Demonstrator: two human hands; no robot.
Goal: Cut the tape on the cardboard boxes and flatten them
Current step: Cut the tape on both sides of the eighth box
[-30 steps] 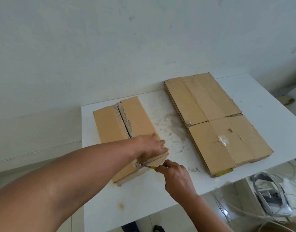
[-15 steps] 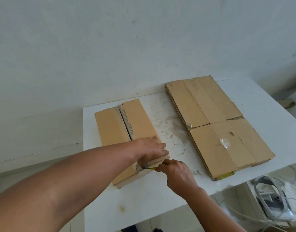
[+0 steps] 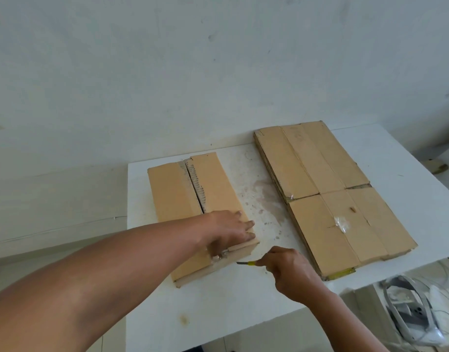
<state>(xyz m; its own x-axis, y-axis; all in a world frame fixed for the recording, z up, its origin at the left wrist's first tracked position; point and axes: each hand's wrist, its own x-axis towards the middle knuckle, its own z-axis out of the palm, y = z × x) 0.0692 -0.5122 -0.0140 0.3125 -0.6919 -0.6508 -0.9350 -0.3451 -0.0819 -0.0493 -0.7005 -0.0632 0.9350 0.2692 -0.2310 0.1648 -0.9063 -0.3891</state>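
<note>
A brown cardboard box (image 3: 175,194) lies on the white table (image 3: 243,301) at the left, its top flaps parted along a slit down the middle. My left hand (image 3: 231,231) rests flat on the box's near right corner, fingers straight. A shred of cut tape hangs at the box's near edge below it. My right hand (image 3: 285,265) grips a small yellow-handled cutter (image 3: 246,263), its blade pointing left, just off the box's near edge and apart from it.
A stack of flattened cardboard boxes (image 3: 322,191) covers the right half of the table, with a scrap of clear tape on top. Stains mark the table between the two. White cables and a white device (image 3: 408,311) lie on the floor at the right.
My right hand has drawn the cutter back to the right, out of the box's near edge. The left hand stays pressed on the box. The view has shifted slightly.
</note>
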